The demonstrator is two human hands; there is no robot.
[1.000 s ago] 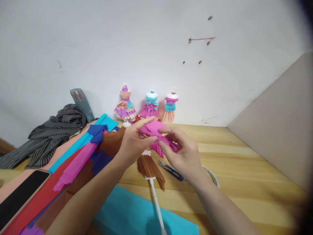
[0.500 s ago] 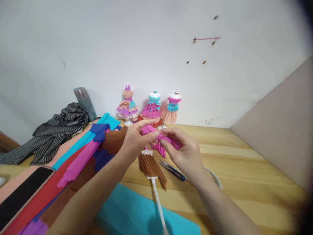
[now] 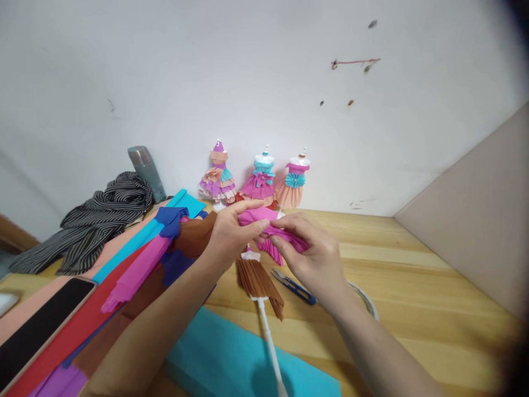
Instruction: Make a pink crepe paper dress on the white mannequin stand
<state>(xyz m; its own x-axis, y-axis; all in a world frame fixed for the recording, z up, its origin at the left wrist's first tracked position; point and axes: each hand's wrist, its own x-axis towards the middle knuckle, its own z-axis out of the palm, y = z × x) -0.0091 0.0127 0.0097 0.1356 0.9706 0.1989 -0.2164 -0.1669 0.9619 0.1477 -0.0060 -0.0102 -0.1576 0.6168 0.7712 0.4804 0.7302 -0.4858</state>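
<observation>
Between my two hands is a strip of pink crepe paper (image 3: 270, 251), gathered into pleats, with its lower end hanging down. My left hand (image 3: 235, 229) pinches it from the left with thumb and fingers. From the right, my right hand (image 3: 308, 248) grips the folds close to the left fingertips. Just below lies a small white doll stand (image 3: 268, 331) wearing a brown pleated paper skirt (image 3: 258, 281). Blue thread snips (image 3: 295, 286) rest on the table to its right, under my right hand.
Three small dress forms in paper dresses (image 3: 258, 179) stand against the wall. Layered coloured crepe paper (image 3: 136, 264), a phone (image 3: 45, 331), a striped cloth (image 3: 107, 215) and a bottle (image 3: 147, 173) are at left. A turquoise sheet (image 3: 231, 353) lies in front; a white ring (image 3: 366, 300) sits at right.
The view has shifted slightly. Both hands keep hold of the pink crepe paper, with only a small shift of the folds between the fingers.
</observation>
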